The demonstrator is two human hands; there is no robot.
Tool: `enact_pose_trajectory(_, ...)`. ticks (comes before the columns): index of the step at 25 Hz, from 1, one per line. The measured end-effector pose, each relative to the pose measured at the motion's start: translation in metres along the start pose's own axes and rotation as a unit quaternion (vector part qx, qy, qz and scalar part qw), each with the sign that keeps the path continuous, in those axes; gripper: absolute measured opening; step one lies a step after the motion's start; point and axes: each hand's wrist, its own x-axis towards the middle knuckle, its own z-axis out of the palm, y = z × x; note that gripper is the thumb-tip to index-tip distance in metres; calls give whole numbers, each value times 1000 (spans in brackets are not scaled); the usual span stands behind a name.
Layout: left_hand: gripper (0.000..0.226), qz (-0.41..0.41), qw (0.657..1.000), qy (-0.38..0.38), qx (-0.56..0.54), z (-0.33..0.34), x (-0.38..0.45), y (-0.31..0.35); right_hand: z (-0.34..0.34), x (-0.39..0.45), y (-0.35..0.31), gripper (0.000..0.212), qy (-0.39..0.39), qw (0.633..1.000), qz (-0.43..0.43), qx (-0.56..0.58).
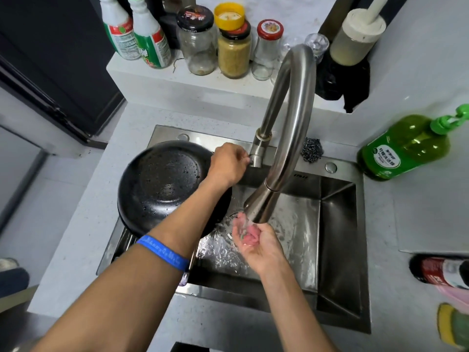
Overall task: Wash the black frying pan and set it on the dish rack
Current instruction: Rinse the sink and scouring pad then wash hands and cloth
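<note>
The black frying pan (162, 184) lies bottom up, beaded with water, on a slatted dish rack (123, 241) across the left side of the steel sink (337, 224). My left hand (227, 162) reaches over the pan and pinches the small faucet handle (251, 161) at the base of the tall faucet (291, 123). Water runs from the faucet head onto my right hand (253, 240), which is cupped palm up under the stream. Whether that palm holds anything small I cannot tell. The pan's handle is hidden.
A steel scourer (312, 149) sits on the sink's back rim. A green dish soap bottle (403, 148) lies on the counter to the right. Jars and cleaner bottles (142, 34) line the back ledge. A yellow-green sponge (449, 326) sits at the right edge.
</note>
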Motion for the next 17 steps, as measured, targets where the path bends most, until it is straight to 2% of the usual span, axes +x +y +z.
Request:
enact_pose_trajectory(2,2,23,999,-8,33,2,4,-2,3,-1,-1,39,-21,1000,0,-5)
enact_pose_trajectory(4,13,18,999,-16,22,3,6,-4,3,0,-2,38,-26,999,-1,-25)
enact_pose_trajectory(6,10,12,1000,-26,13,3,8,-5,3,-1,-1,36,-23,998,-2,-55)
enact_pose_trajectory(9,15,10,1000,-9,21,5,7,-7,2,-1,1,27,-25,997,5,-72)
enact_pose_trajectory(12,12,12,1000,18,6,5,8,-9,0,6,4,28,-40,996,13,-76)
enact_pose_trajectory(17,19,102,990,1,95,1,7,32,-12,18,7,38,-51,993,-33,-101)
